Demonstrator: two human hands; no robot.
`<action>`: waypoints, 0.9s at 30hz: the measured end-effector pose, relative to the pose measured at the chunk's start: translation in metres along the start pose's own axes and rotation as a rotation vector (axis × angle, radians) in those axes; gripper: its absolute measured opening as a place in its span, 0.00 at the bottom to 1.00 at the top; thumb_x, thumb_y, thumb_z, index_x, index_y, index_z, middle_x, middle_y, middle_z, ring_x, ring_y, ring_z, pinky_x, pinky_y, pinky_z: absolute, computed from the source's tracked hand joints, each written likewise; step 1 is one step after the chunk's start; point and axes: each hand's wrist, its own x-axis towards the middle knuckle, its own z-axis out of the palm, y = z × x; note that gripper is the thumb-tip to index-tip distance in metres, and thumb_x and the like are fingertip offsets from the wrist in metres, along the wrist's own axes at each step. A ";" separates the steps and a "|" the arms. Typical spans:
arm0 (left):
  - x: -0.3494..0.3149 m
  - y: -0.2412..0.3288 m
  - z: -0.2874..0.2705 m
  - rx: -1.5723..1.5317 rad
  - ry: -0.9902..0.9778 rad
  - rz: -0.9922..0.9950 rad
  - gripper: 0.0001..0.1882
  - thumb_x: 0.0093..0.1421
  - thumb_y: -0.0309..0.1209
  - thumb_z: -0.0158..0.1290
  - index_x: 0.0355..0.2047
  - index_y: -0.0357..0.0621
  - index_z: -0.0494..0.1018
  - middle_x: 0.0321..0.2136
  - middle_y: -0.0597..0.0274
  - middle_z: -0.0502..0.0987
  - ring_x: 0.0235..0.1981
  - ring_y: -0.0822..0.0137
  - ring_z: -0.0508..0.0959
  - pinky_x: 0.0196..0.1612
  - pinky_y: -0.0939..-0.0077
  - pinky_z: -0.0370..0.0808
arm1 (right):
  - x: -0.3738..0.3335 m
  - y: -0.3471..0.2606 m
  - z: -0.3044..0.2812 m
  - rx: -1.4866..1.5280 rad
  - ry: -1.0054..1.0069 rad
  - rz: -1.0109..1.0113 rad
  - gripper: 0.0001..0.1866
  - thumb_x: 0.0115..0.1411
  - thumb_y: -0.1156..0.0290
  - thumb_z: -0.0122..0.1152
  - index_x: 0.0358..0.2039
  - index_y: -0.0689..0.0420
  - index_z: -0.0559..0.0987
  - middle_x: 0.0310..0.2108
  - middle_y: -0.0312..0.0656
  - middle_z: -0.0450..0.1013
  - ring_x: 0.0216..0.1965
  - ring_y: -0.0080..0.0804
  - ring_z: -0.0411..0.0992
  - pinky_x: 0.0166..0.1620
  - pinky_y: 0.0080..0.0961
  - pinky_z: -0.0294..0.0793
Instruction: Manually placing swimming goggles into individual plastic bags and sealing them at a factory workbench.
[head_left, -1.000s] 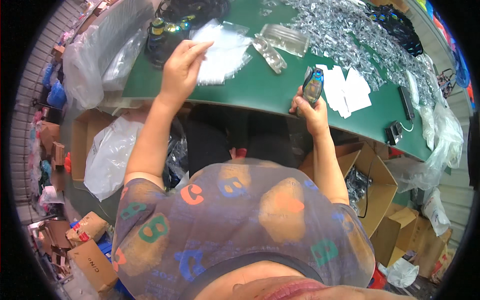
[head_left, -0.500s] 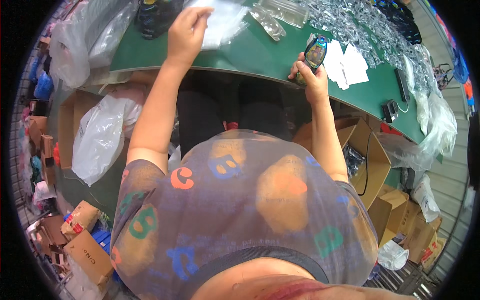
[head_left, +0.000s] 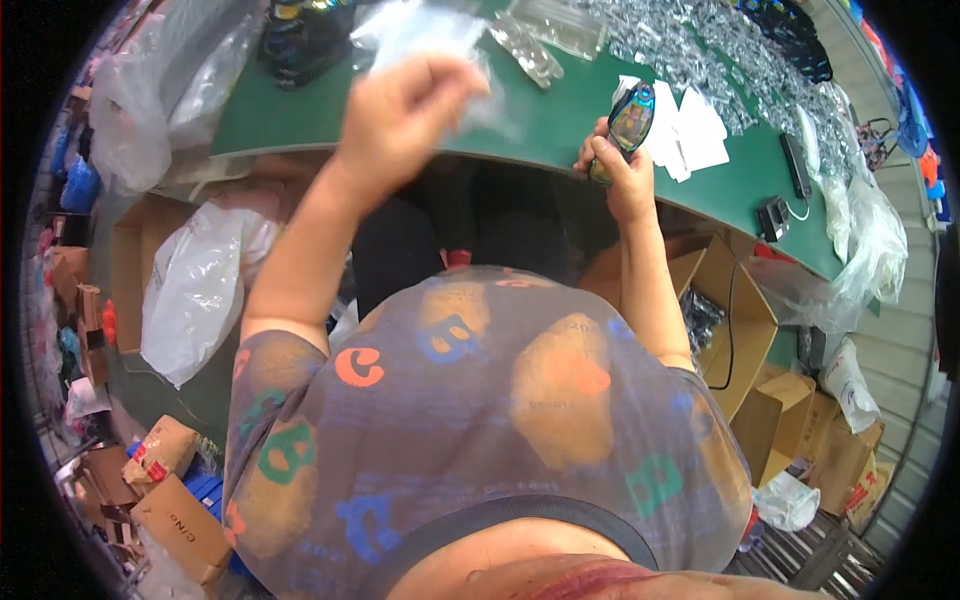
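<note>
My right hand (head_left: 628,182) is closed round a pair of swim goggles (head_left: 632,122) with shiny mirrored lenses and blue edging, held upright at the table's near edge. Over the table's left part, my left hand (head_left: 395,125) is blurred by motion, its thumb and fingers pinched together. A thin clear plastic bag (head_left: 492,112) trails from those fingertips as a faint smear. Behind that hand lies a pile of clear bags (head_left: 425,32). White paper cards (head_left: 700,135) lie just right of the goggles.
The green table (head_left: 300,115) carries dark goggles (head_left: 305,45) at far left, clear plastic cases (head_left: 565,30) and a heap of small clear packets (head_left: 680,45). A black device (head_left: 773,218) with a cable sits at right. Open cartons (head_left: 745,330) and plastic bags flank me.
My left hand has come back toward me and slightly right from the bag pile, drawing a clear bag along. My right hand stays almost where it was with the goggles.
</note>
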 end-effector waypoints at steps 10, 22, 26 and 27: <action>-0.146 -0.076 0.047 -0.523 0.033 -0.617 0.04 0.68 0.27 0.60 0.39 0.39 0.80 0.27 0.70 0.81 0.24 0.82 0.74 0.27 0.85 0.70 | -0.083 -0.030 0.036 0.006 -0.370 0.270 0.20 0.59 0.66 0.72 0.46 0.62 0.77 0.36 0.39 0.77 0.36 0.27 0.77 0.42 0.28 0.77; -0.139 -0.057 0.049 0.243 -0.097 -0.212 0.05 0.61 0.30 0.62 0.34 0.45 0.78 0.26 0.61 0.83 0.26 0.65 0.84 0.30 0.72 0.79 | -0.068 0.017 0.092 -0.229 -0.216 0.257 0.14 0.58 0.68 0.70 0.43 0.55 0.79 0.37 0.32 0.79 0.40 0.19 0.74 0.48 0.23 0.74; -0.143 -0.059 0.053 0.308 -0.126 -0.098 0.06 0.60 0.31 0.62 0.33 0.46 0.76 0.21 0.62 0.81 0.24 0.60 0.83 0.28 0.68 0.78 | -0.070 0.012 0.100 -0.373 -0.253 0.166 0.18 0.56 0.73 0.69 0.48 0.59 0.78 0.40 0.38 0.81 0.43 0.22 0.76 0.50 0.25 0.75; -0.144 -0.060 0.055 0.247 -0.122 -0.189 0.06 0.61 0.32 0.62 0.33 0.47 0.76 0.21 0.62 0.81 0.24 0.59 0.83 0.27 0.67 0.79 | -0.071 0.010 0.101 -0.435 -0.260 0.130 0.22 0.54 0.75 0.69 0.51 0.61 0.78 0.42 0.42 0.81 0.44 0.25 0.77 0.50 0.27 0.76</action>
